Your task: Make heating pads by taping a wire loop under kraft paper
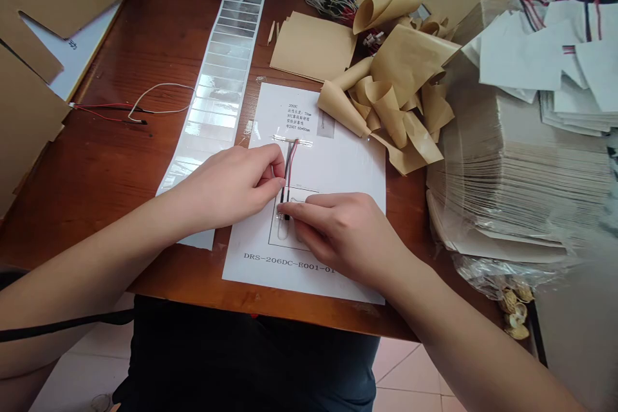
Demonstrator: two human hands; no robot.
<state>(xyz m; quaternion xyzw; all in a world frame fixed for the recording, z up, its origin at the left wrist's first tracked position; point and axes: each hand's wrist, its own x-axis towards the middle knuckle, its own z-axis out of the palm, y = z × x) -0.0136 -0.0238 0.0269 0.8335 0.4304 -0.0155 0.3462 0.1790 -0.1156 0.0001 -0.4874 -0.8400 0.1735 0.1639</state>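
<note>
A wire harness [294, 158] with red and black leads lies lengthwise on a printed white sheet [352, 174], its upper end by a strip of clear tape. My left hand [241, 180] is closed, thumb and index finger pinched at the black lead. Lower down, my right hand [350, 232] has its fingers drawn together, the index fingertip against the harness's black lower part. A pale wire loop shows beneath that fingertip, over a rectangle drawn on the sheet. The right thumb is partly hidden.
Left of the sheet runs a strip of clear labels [224, 64] from a roll. Curled brown paper pieces [393, 77] and a brown paper stack [313, 48] lie behind. A tall stack of white sheets [521, 167] stands right. A loose wire [164, 85] lies left, near cardboard [29, 109].
</note>
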